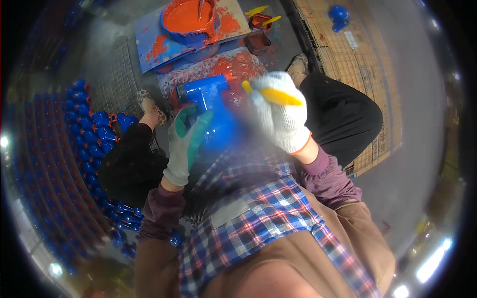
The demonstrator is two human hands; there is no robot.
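A glossy blue pipe fitting (211, 97) with a dark threaded end sits in front of my lap. My left hand (188, 136), in a grey and green glove, grips its left side. The lower part of the fitting is smeared by motion. My right hand (283, 109), in a white knitted glove, is closed round a yellow-handled brush (280, 96). Its bristle end cannot be made out clearly. Just beyond the fitting lies a red-stained sheet (236, 64). Behind that, a blue-rimmed bucket (189, 38) of orange-red paint (186, 17) stands on a paint-smeared board (148, 48).
Several blue fittings with red ends (102, 131) crowd the floor to my left. Small dark red containers (257, 42) with yellow-handled tools stand right of the bucket. A wooden, mesh-covered pallet (365, 64) lies at my right, with a blue fitting (339, 17) on its far part.
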